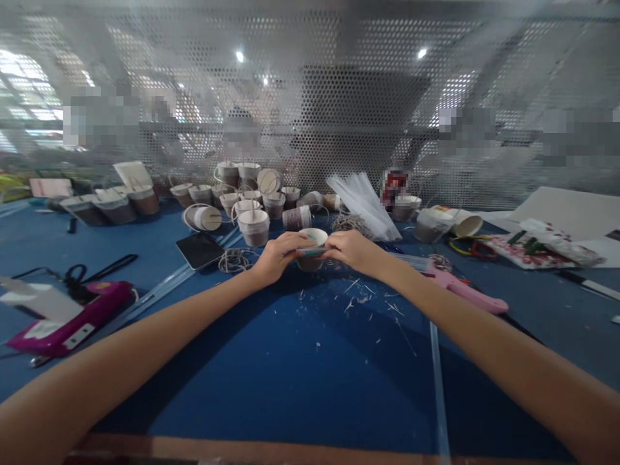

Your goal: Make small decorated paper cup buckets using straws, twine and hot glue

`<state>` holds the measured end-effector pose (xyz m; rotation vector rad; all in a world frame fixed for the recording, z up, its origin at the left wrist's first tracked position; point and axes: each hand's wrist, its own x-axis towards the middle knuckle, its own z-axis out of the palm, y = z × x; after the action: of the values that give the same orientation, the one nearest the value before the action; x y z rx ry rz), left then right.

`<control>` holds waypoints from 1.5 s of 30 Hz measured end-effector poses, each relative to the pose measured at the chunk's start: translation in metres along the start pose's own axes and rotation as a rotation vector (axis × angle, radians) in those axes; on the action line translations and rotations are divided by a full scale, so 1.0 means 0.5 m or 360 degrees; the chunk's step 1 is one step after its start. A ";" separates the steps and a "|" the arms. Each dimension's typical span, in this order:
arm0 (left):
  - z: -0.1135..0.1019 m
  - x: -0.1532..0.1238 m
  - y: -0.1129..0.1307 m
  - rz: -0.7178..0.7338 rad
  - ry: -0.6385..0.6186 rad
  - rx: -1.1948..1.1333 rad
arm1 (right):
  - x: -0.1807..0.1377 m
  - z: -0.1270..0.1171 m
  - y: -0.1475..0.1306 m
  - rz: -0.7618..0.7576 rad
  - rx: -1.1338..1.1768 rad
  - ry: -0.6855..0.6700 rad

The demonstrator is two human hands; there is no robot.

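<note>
L hand (279, 255) & R hand (352, 249) pinch opp. ends of a thin bluish strip (310, 251) across near side of open-topped cup (314, 235), itself btwn them. Rel. to cup: twine pile (349, 223) just behind, to R; pink-handled tool (465, 292) well R; wrapped cups (254, 229) behind-L; dark slab (199, 250) L; scraps (361, 300) front-R, on blue table (290, 368).

We count two hands: left hand (278, 258), right hand (356, 252); one bluish strip (312, 250); one cup (310, 264) behind strip; over dozen cups in middle cluster (254, 231), too crowded for exact tally; three upright cups (113, 210) at left; three paper cups (429, 226) at right; one dark tablet (198, 250); one pink glue gun (467, 292); one magenta object (104, 309); one bundle of clear sticks (365, 208)
</note>
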<state>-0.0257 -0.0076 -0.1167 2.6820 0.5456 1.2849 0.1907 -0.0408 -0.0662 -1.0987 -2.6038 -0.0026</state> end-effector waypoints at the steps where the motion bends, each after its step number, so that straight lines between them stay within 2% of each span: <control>1: -0.001 0.000 -0.002 -0.0011 -0.0015 -0.0010 | 0.002 -0.002 0.002 -0.0018 -0.0012 -0.0016; 6: -0.008 0.007 0.007 -0.0007 -0.0076 0.0003 | 0.009 -0.006 0.008 -0.0036 -0.0042 -0.0059; 14: 0.000 0.015 0.030 -0.0102 0.0083 0.0045 | 0.001 -0.011 -0.001 -0.0007 0.0157 -0.0098; 18: 0.000 0.017 0.028 -0.0125 0.0100 0.0066 | -0.004 -0.017 -0.017 0.0121 0.0218 -0.0117; 22: 0.000 0.016 0.027 -0.0156 0.0127 0.0042 | -0.009 -0.018 -0.023 0.0234 0.0287 -0.0047; 31: -0.011 0.020 0.020 -0.0084 -0.0030 -0.0007 | -0.012 -0.008 -0.002 0.0346 0.0225 0.0036; 45: -0.011 0.022 0.009 -0.0168 -0.0036 -0.0110 | -0.013 -0.014 -0.006 0.0284 0.0334 0.0085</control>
<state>-0.0225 -0.0081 -0.1042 2.5715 0.6196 1.2215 0.1950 -0.0485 -0.0610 -1.2300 -2.3861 0.2708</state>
